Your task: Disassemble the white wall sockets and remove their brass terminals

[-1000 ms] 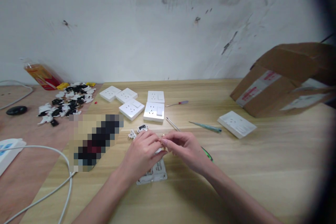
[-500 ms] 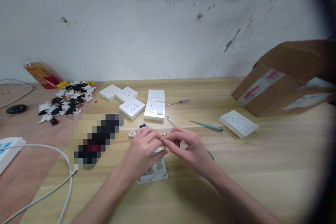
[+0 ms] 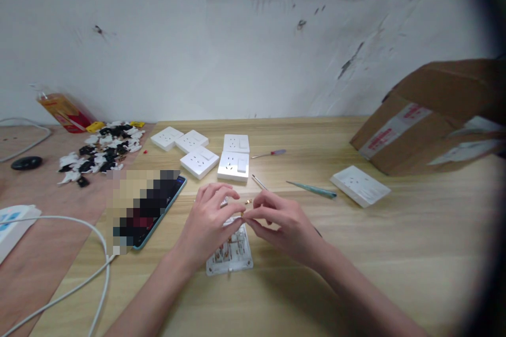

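My left hand [image 3: 208, 218] and my right hand [image 3: 288, 226] meet fingertip to fingertip, both pinched at a small brass-coloured piece [image 3: 242, 214] that the fingers mostly cover. Below them lies an opened wall socket [image 3: 237, 262], its back facing up with metal parts inside; my left hand hides its upper part. Another small brass piece [image 3: 248, 201] rests on the table just beyond the fingertips. A screwdriver [image 3: 259, 181] shows its shaft above my right hand, which covers the middle of it.
Several finished-looking white wall sockets [image 3: 233, 166] stand at the back, another socket [image 3: 360, 186] at the right. Two more screwdrivers [image 3: 312, 189] [image 3: 272, 153] lie about. A phone [image 3: 166, 208] with a cable, a pile of black and white parts [image 3: 98, 150] and a cardboard box [image 3: 419, 131] flank the workspace.
Both hands have shifted slightly down and left, and the left fingers have lifted apart somewhat. More of the opened socket and the brass piece on the table now show.
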`<control>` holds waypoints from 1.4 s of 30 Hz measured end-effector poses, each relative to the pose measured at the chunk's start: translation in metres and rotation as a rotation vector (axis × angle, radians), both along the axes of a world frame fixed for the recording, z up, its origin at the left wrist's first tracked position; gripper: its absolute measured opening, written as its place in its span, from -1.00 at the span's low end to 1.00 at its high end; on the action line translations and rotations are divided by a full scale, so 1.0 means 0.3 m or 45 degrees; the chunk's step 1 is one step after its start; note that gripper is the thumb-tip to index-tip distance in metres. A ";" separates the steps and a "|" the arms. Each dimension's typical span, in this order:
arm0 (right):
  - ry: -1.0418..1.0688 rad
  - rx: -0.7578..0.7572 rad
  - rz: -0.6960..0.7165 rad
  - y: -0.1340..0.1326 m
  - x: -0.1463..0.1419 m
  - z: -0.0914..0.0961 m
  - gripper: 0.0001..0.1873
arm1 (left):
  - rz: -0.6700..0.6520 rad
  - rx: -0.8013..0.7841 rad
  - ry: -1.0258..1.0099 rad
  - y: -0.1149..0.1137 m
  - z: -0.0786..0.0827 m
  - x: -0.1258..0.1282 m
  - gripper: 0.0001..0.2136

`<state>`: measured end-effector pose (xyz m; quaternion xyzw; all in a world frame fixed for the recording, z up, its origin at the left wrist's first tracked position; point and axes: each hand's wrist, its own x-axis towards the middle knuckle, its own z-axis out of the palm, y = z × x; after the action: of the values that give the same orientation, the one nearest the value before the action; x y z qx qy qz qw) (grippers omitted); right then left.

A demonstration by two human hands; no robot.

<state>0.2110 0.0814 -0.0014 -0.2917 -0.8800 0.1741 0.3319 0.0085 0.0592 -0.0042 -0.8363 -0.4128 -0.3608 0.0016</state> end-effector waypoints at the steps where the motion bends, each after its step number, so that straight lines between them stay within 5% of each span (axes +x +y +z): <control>1: -0.033 0.023 -0.006 0.000 0.000 -0.004 -0.85 | 0.004 0.009 0.006 0.000 0.000 0.000 -0.94; 12: -0.201 0.260 -0.060 -0.009 0.003 -0.002 -0.84 | -0.077 -0.026 -0.052 -0.001 -0.006 0.012 -0.93; 42: -0.295 0.431 -0.114 -0.023 -0.010 0.019 -0.88 | -0.138 -0.144 -0.121 0.003 -0.008 0.018 -0.94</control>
<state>0.2080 0.0744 0.0043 -0.2888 -0.9151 -0.0258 0.2801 0.0139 0.0601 -0.0066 -0.8380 -0.3864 -0.3758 -0.0847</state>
